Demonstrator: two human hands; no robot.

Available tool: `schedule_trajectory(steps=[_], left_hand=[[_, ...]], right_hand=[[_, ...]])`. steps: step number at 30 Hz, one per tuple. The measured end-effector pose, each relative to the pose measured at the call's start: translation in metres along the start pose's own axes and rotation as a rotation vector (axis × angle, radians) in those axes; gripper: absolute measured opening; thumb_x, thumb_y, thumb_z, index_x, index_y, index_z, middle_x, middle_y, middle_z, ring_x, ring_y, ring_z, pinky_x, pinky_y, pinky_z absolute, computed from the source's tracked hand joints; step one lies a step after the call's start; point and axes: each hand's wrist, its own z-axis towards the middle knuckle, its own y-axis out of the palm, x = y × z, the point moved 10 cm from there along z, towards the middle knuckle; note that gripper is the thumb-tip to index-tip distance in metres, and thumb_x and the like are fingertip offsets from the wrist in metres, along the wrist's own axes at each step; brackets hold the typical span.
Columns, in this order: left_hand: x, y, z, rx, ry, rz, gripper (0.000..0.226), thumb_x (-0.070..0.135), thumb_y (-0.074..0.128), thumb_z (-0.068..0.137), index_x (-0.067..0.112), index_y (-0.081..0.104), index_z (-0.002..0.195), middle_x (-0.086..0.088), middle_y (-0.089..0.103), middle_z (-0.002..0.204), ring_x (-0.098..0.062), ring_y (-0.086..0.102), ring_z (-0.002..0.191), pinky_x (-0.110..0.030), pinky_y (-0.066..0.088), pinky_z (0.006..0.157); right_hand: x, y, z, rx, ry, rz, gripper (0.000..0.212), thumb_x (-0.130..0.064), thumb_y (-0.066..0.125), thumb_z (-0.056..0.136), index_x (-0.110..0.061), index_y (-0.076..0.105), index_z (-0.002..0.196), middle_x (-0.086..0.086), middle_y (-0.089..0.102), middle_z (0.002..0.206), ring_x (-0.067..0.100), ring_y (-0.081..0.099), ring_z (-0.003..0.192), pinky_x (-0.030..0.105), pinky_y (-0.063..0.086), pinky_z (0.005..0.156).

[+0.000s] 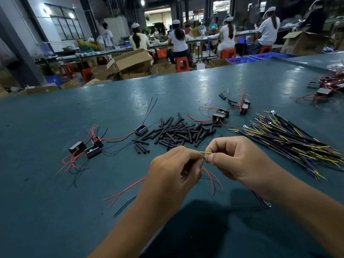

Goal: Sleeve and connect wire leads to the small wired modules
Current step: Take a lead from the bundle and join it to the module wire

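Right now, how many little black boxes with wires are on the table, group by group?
Left group by the red wires: 3
Single box with the upright red and blue wires: 1
Group behind the black sleeve pile: 2
Box farther back: 1
Total: 7, not counting the blurry heap at the far right.

A glossy teal-green worktable top (93,183) carries a heap of short matte black tubing sleeves (178,132) and a bundle of yellow, purple and black wire leads (290,142). Small black box-shaped modules (87,147) trail thin red wires (72,162), one showing a yellow spot.
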Motion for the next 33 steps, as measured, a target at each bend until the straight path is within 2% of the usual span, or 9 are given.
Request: schedule_trajectory(steps=[4, 9, 14, 19, 22, 26, 30, 32, 33], left_hand=[[0.003, 0.001, 0.001, -0.02, 0.014, 0.039, 0.006, 0.007, 0.068, 0.087, 0.007, 0.073, 0.086, 0.002, 0.063, 0.071, -0.011, 0.053, 0.061, -0.022, 0.043, 0.058], [-0.007, 0.005, -0.001, -0.015, -0.18, 0.018, 0.008, 0.016, 0.065, 0.078, 0.011, 0.071, 0.075, 0.005, 0.06, 0.062, -0.01, 0.05, 0.056, -0.021, 0.039, 0.053], [-0.044, 0.024, -0.013, -0.098, -0.635, -0.551, 0.011, 0.018, 0.066, 0.075, 0.011, 0.07, 0.068, 0.0, 0.06, 0.053, -0.01, 0.047, 0.046, -0.022, 0.04, 0.045], [-0.051, 0.041, -0.025, -0.203, -0.841, -0.845, 0.011, 0.013, 0.068, 0.073, 0.012, 0.072, 0.063, -0.004, 0.059, 0.057, -0.012, 0.047, 0.046, -0.022, 0.04, 0.044], [-0.051, 0.032, -0.02, -0.181, -0.734, -0.668, 0.011, 0.019, 0.065, 0.072, 0.014, 0.07, 0.064, 0.0, 0.061, 0.055, -0.01, 0.049, 0.046, -0.023, 0.042, 0.044], [-0.028, 0.007, -0.002, -0.077, -0.32, -0.181, 0.009, 0.021, 0.065, 0.079, 0.017, 0.069, 0.072, 0.014, 0.057, 0.055, -0.001, 0.05, 0.051, -0.017, 0.043, 0.053], [0.002, -0.002, 0.004, -0.029, 0.064, 0.112, 0.017, 0.016, 0.059, 0.089, 0.007, 0.071, 0.083, 0.001, 0.062, 0.071, -0.012, 0.052, 0.06, -0.022, 0.042, 0.059], [0.005, -0.004, 0.004, -0.01, 0.094, 0.093, 0.014, 0.012, 0.061, 0.089, 0.007, 0.071, 0.082, 0.002, 0.063, 0.071, -0.01, 0.052, 0.061, -0.02, 0.043, 0.06], [-0.005, -0.008, 0.005, 0.008, -0.016, -0.005, 0.01, 0.011, 0.064, 0.086, 0.009, 0.072, 0.08, 0.006, 0.063, 0.069, -0.005, 0.052, 0.059, -0.017, 0.044, 0.06]], right_hand=[[0.0, 0.0, 0.001, -0.009, -0.016, -0.025, 0.02, -0.005, 0.067, 0.088, -0.011, 0.06, 0.07, -0.013, 0.044, 0.047, 0.0, 0.031, 0.04, 0.008, 0.026, 0.042], [-0.006, -0.001, 0.0, 0.03, -0.077, -0.175, 0.017, 0.0, 0.066, 0.088, -0.005, 0.063, 0.072, -0.007, 0.048, 0.055, 0.007, 0.035, 0.053, 0.018, 0.029, 0.048], [-0.008, -0.001, 0.0, 0.032, -0.096, -0.18, 0.018, 0.003, 0.065, 0.088, -0.006, 0.062, 0.072, -0.008, 0.049, 0.056, 0.005, 0.036, 0.053, 0.016, 0.031, 0.049], [-0.009, 0.0, -0.002, 0.021, -0.118, -0.226, 0.02, 0.0, 0.067, 0.087, -0.011, 0.062, 0.071, -0.005, 0.047, 0.057, 0.007, 0.035, 0.055, 0.021, 0.029, 0.049], [-0.008, 0.0, -0.001, 0.023, -0.115, -0.24, 0.018, 0.002, 0.066, 0.087, -0.009, 0.063, 0.073, -0.001, 0.049, 0.058, 0.009, 0.037, 0.055, 0.024, 0.031, 0.051], [-0.003, -0.004, 0.001, 0.055, -0.061, -0.178, 0.018, 0.001, 0.064, 0.089, -0.006, 0.062, 0.072, -0.008, 0.046, 0.053, 0.003, 0.033, 0.048, 0.015, 0.028, 0.046], [0.008, -0.001, 0.001, 0.047, 0.07, -0.017, 0.023, -0.007, 0.071, 0.084, -0.017, 0.062, 0.065, -0.001, 0.034, 0.05, 0.012, 0.023, 0.046, 0.022, 0.018, 0.042], [0.01, 0.002, 0.0, 0.039, 0.131, 0.102, 0.014, -0.015, 0.066, 0.074, -0.019, 0.062, 0.061, 0.001, 0.03, 0.052, 0.013, 0.019, 0.046, 0.018, 0.017, 0.041], [0.009, 0.0, 0.001, 0.05, 0.141, 0.14, 0.012, -0.015, 0.063, 0.072, -0.019, 0.063, 0.06, 0.0, 0.029, 0.052, 0.012, 0.018, 0.045, 0.016, 0.018, 0.039]])
